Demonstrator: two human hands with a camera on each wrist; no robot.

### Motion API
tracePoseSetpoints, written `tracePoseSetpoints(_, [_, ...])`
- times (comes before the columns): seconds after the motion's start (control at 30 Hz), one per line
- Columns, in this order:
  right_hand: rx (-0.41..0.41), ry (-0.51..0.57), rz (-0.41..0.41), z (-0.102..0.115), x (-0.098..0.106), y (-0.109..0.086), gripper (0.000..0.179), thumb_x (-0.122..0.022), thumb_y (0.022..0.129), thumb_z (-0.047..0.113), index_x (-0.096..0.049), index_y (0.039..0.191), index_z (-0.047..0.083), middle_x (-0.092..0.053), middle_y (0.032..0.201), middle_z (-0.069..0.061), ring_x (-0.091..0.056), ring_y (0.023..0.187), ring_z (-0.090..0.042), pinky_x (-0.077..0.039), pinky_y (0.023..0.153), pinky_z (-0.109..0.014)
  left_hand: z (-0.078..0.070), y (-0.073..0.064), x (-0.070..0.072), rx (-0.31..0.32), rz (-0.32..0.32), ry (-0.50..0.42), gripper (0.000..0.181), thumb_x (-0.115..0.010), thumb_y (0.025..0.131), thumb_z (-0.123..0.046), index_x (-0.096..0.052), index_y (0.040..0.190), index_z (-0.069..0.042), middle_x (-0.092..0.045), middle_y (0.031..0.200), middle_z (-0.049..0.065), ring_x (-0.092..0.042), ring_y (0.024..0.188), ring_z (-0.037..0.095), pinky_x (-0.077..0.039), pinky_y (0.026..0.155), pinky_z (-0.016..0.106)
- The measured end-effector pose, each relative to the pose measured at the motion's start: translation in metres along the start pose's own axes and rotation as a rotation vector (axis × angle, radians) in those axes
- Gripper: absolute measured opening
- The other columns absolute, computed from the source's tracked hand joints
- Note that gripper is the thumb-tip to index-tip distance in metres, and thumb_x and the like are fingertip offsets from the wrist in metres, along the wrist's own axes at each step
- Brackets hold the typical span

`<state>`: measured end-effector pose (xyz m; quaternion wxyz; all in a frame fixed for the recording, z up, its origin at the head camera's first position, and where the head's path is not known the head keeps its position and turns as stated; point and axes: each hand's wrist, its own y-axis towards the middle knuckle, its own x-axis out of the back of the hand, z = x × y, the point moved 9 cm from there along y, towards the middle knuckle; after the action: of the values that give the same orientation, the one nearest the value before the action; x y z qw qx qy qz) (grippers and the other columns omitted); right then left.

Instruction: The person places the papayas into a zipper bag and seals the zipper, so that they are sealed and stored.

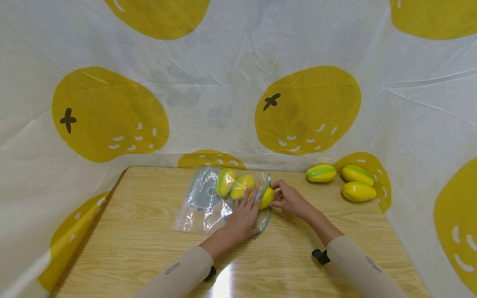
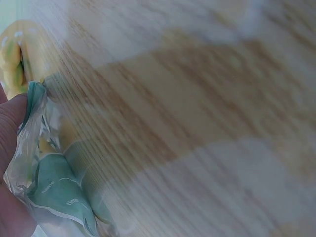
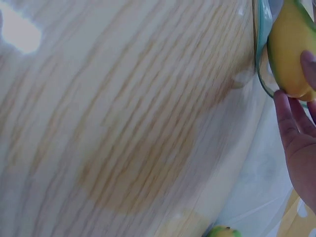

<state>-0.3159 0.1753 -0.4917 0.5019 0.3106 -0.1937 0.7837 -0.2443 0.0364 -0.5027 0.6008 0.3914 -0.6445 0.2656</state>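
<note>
A clear zip bag [image 1: 190, 221] with a grey-green print lies flat on the table, its green-edged mouth facing right. Inside it are two yellow-green papayas [image 1: 225, 183], side by side. My left hand [image 1: 240, 221] lies over the bag near the mouth and holds it; in the left wrist view the thumb [image 2: 15, 116] is against the green zip edge [image 2: 33, 101]. Thumb and fingers of my right hand [image 1: 292, 203] grip the end of another papaya [image 3: 289, 54], whose other end sits within the bag's mouth.
Three more papayas [image 1: 358, 191] rest at the back right corner of the wooden table [image 1: 149, 256]. A white cloth [image 1: 216, 120] printed with big yellow fruit hangs behind the table and along its sides.
</note>
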Motion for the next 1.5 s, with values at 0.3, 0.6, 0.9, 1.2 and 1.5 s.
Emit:
tracePoseSetpoints(0.3, [-0.028,-0.052,-0.129,-0.002,0.004,0.010,0.054,-0.086,0.083,0.007,-0.055,0.124,-0.007,-0.059,0.118,-0.024,-0.066,0.105,-0.036,-0.059,0.092,-0.047,-0.001,0.000,-0.001,-0.015,0.000,0.001,0.109,-0.087,0.078,-0.052,-0.034,0.159,-0.004,0.005,0.175,0.014,-0.012,0.159,0.044,-0.036,0.113,0.070])
tracePoseSetpoints(0.6, [-0.020,-0.194,-0.204,0.000,0.009,0.018,0.062,-0.091,0.079,0.016,-0.052,0.121,-0.009,-0.054,0.114,-0.023,-0.054,0.101,-0.033,-0.050,0.088,-0.047,0.000,-0.001,-0.003,-0.012,-0.003,0.025,0.111,-0.087,0.077,-0.054,-0.033,0.159,-0.003,0.005,0.175,0.014,-0.014,0.159,0.043,-0.038,0.112,0.069])
tracePoseSetpoints(0.9, [-0.020,-0.223,-0.207,-0.003,0.008,0.032,0.058,-0.087,0.084,0.015,-0.050,0.121,-0.007,-0.053,0.123,-0.027,-0.056,0.109,-0.038,-0.052,0.095,-0.051,0.000,0.001,-0.001,-0.006,0.000,0.039,0.121,-0.086,0.077,-0.056,-0.020,0.164,-0.002,0.008,0.175,0.012,-0.011,0.160,0.041,-0.039,0.112,0.068])
tracePoseSetpoints(1.2, [-0.054,-0.163,-0.169,-0.009,0.006,0.027,0.065,-0.087,0.085,0.018,-0.049,0.130,-0.009,-0.053,0.127,-0.028,-0.056,0.115,-0.041,-0.050,0.100,-0.054,0.001,0.001,0.001,-0.002,-0.007,0.031,0.118,-0.087,0.075,-0.056,-0.027,0.162,-0.001,0.005,0.175,0.015,-0.013,0.159,0.042,-0.040,0.111,0.068])
tracePoseSetpoints(1.5, [-0.123,-0.104,-0.140,-0.021,0.018,0.001,0.072,-0.083,0.089,0.021,-0.044,0.141,-0.009,-0.053,0.137,-0.030,-0.054,0.127,-0.046,-0.046,0.107,-0.060,0.003,0.000,-0.001,0.002,-0.009,0.005,0.114,-0.088,0.075,-0.054,-0.032,0.159,-0.001,0.004,0.175,0.015,-0.014,0.159,0.043,-0.040,0.111,0.069])
